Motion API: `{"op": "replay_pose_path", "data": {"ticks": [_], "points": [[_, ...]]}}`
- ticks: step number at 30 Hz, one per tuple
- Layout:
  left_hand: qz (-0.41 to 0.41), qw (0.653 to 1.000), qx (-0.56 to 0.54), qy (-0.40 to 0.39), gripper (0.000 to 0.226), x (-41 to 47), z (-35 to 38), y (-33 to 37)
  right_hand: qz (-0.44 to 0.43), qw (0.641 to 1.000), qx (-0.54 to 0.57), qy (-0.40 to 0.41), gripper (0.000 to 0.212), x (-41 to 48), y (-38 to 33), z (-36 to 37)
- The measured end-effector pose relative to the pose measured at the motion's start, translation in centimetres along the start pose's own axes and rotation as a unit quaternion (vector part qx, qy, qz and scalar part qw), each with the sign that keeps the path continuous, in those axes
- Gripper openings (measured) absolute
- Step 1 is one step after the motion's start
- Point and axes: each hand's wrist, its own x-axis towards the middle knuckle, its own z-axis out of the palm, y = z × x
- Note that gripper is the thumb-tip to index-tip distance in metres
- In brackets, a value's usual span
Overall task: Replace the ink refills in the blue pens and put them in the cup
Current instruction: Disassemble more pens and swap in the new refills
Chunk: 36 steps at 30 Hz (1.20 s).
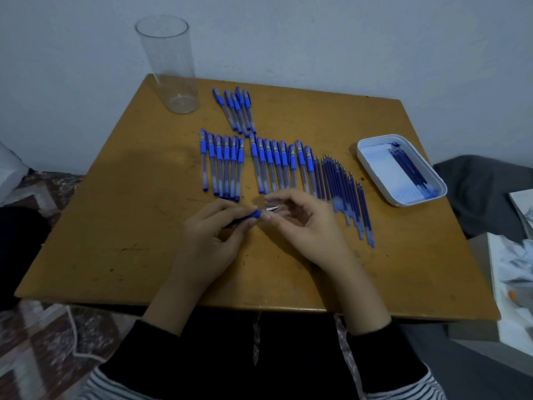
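Head view: blue pen (250, 215) held over the front-centre of the worktop (115, 226), barrel pinched by left grip (213, 235), tip end pinched by right grip (305, 226). Capped pen rows (259, 163) laid mid-worktop, smaller bunch (236, 111) behind them. Loose refills (340, 194) set just beside the rows, right. White tray (421, 200) with dark refills at right edge. Clear cup (170, 64) stood upright at far-left corner. Worktop scuffed brown wood; wall (317, 39) pale.

Home room: low wooden table (115, 226), patterned rug (37, 342), plain wall (317, 39).
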Motion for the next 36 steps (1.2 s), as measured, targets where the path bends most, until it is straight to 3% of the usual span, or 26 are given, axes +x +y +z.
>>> {"op": "replay_pose_path", "data": {"ticks": [2, 4, 6, 10, 12, 14, 19, 21, 23, 27, 30, 36], "points": [[-0.001, 1.0, -0.005, -0.005, 0.023, 0.0, -0.1, 0.1, -0.017, 1.0, 0.021, -0.003, 0.017, -0.1, 0.0, 0.2], [-0.004, 1.0, -0.002, -0.012, 0.023, 0.0, -0.1, 0.1, -0.035, 0.999, -0.033, 0.012, 0.009, 0.0, 0.2, 0.5], [-0.004, 1.0, 0.002, -0.015, 0.022, 0.0, -0.1, 0.0, -0.029, 0.997, -0.069, 0.03, 0.017, 0.0, 0.3, 0.6], [0.0, 1.0, -0.005, 0.003, 0.021, 0.0, 0.1, -0.1, -0.001, 1.0, 0.024, 0.018, 0.022, -0.2, 0.2, 0.5], [0.001, 1.0, -0.002, -0.002, 0.022, 0.0, 0.1, 0.0, -0.022, 0.999, -0.021, 0.018, 0.012, -0.2, 0.3, 0.6], [0.005, 1.0, -0.005, -0.008, 0.023, -0.1, 0.0, -0.1, -0.01, 0.997, -0.073, 0.026, 0.021, -0.1, 0.3, 0.7], [0.002, 1.0, -0.003, -0.008, 0.023, -0.1, 0.0, -0.1, -0.003, 1.0, 0.019, 0.022, 0.016, -0.4, 0.2, 0.6], [0.004, 1.0, 0.001, -0.008, 0.023, -0.1, 0.0, -0.1, -0.011, 1.0, -0.018, 0.023, 0.007, -0.2, 0.3, 0.7], [0.006, 1.0, 0.0, -0.007, 0.022, -0.1, 0.1, -0.1, -0.004, 0.998, -0.051, 0.036, 0.016, -0.1, 0.5, 0.9], [0.002, 1.0, -0.009, -0.002, 0.02, -0.1, 0.1, -0.3, -0.017, 0.999, 0.012, 0.04, 0.018, -0.4, 0.6, 0.9], [0.003, 1.0, 0.0, -0.009, 0.022, -0.2, 0.1, -0.4, -0.054, 0.996, -0.025, 0.059, 0.006, -0.3, 0.8, 1.1], [0.011, 1.0, 0.022, -0.009, 0.021, -0.4, 0.2, -0.6, 0.008, 0.997, 0.004, 0.083, 0.008, -0.2, 1.0, 1.9]]}}
